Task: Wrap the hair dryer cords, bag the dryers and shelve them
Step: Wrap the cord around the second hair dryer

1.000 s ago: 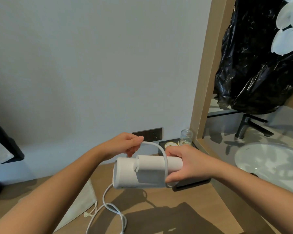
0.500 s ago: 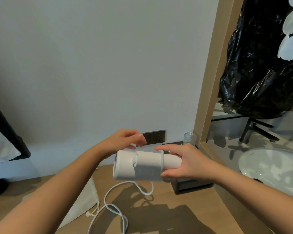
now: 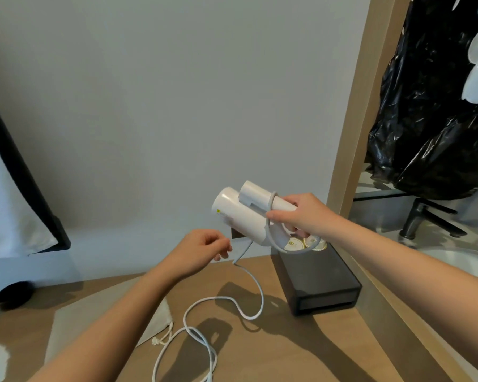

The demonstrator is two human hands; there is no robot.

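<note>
Gripping the smooth white folded hair dryer (image 3: 242, 213) aloft, the right hand (image 3: 301, 216) clasps its cylindrical handle; the left hand (image 3: 202, 250) seemingly pinches the rubbery cord (image 3: 249, 293), slack coiling across the wooden surface (image 3: 301, 351).

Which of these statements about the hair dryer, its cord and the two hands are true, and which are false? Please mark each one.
1. The right hand holds the folded white hair dryer above the table. True.
2. The whole cord is already wound around the dryer. False: only a loop or so is on it; most of the cord lies loose on the wooden table.
3. The left hand pinches the cord close below the dryer. True.
4. The dryer is already inside the cloth drawstring bag. False: the bag lies flat on the table, under the left forearm.
5. A black box stands on the table under the right hand. True.
</note>
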